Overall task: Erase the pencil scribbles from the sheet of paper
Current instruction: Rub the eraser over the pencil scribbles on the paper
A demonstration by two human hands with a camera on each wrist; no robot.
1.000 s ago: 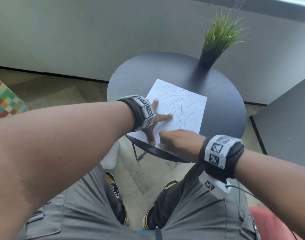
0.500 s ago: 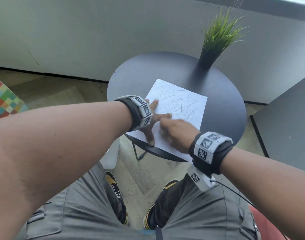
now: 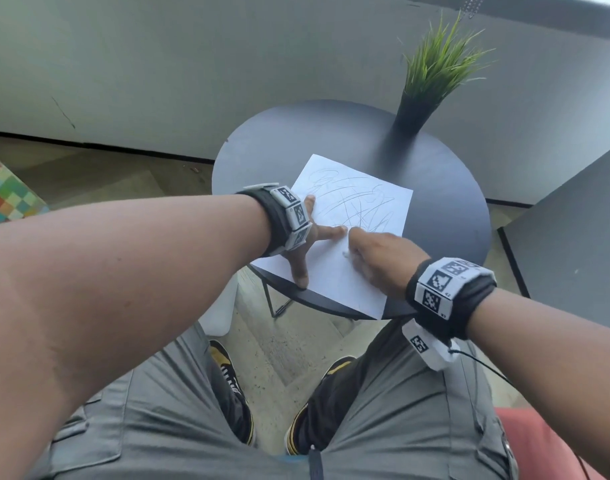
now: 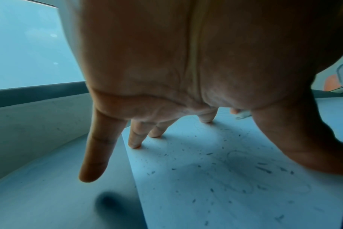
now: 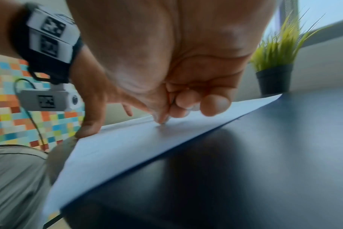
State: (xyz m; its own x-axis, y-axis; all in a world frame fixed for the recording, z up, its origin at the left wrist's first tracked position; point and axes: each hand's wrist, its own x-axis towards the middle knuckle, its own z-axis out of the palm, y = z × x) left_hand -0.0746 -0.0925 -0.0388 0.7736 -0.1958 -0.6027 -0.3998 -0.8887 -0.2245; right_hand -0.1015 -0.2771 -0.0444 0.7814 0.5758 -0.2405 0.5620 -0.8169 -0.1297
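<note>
Thin white paper [image 3: 338,271] lies on the round table [image 3: 445,216], light and quick to slide or crease. Your left hand [image 3: 302,242] pins it with spread fingers; your right hand [image 3: 376,258] pinches what seems an eraser [image 3: 346,253].

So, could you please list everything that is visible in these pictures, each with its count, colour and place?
white sheet of paper: one, white with grey pencil scribbles, on the near part of the table
small white eraser: one, white, under the right fingertips on the paper; mostly hidden
eraser crumbs: many, dark grey, scattered over the paper
round black table: one, black, in front of the knees
potted grass plant: one, green in a black pot, far edge of the table
checkered surface: one, multicoloured, far left
left hand: one, fingers spread, presses the paper down
right hand: one, pinches the eraser against the paper
</note>
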